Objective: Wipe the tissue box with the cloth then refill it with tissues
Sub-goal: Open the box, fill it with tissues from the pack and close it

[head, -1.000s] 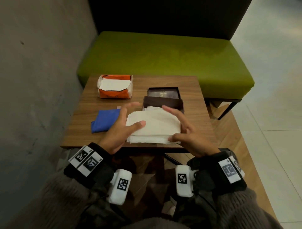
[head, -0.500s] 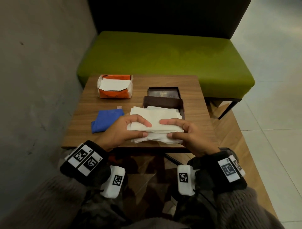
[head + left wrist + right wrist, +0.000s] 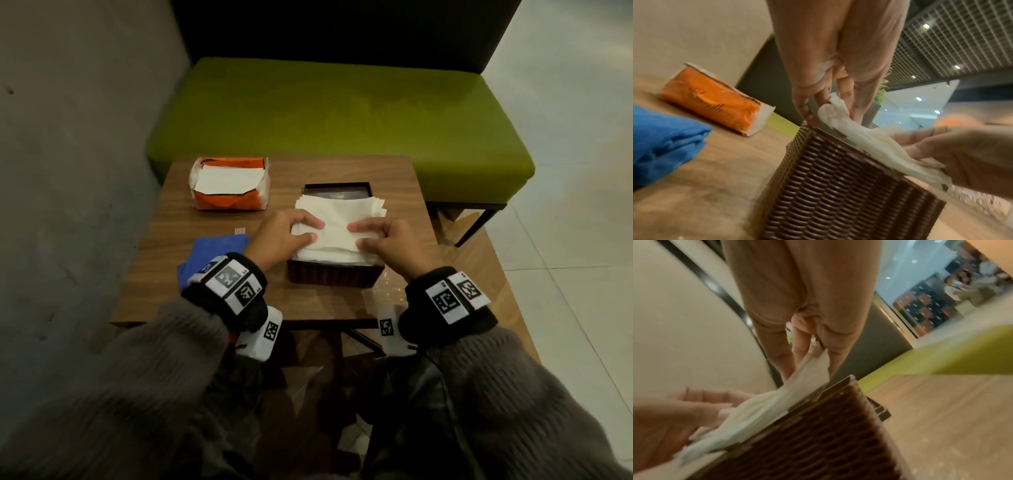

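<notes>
A white tissue stack (image 3: 342, 222) lies over the open top of the brown woven tissue box (image 3: 334, 278), its far edge hanging past the box. My left hand (image 3: 306, 230) grips the stack's left end, and my right hand (image 3: 364, 235) grips its right end. Seen from the left wrist, the fingers (image 3: 807, 113) pinch the tissue stack (image 3: 869, 139) at the box (image 3: 838, 186) rim. The right wrist view shows the same pinch on the tissue stack (image 3: 766, 407) above the box (image 3: 818, 443). The blue cloth (image 3: 214, 248) lies folded left of the box.
An orange tissue pack (image 3: 229, 187), torn open, sits at the table's (image 3: 205, 301) far left. The dark box lid (image 3: 337, 187) lies just behind the box. White crumbs dot the table by the box's right corner. A green bench (image 3: 342, 113) stands beyond; a wall runs along the left.
My hands closed on the tissue stack near the table's front edge, then carried it forward and set it onto the box's open top.
</notes>
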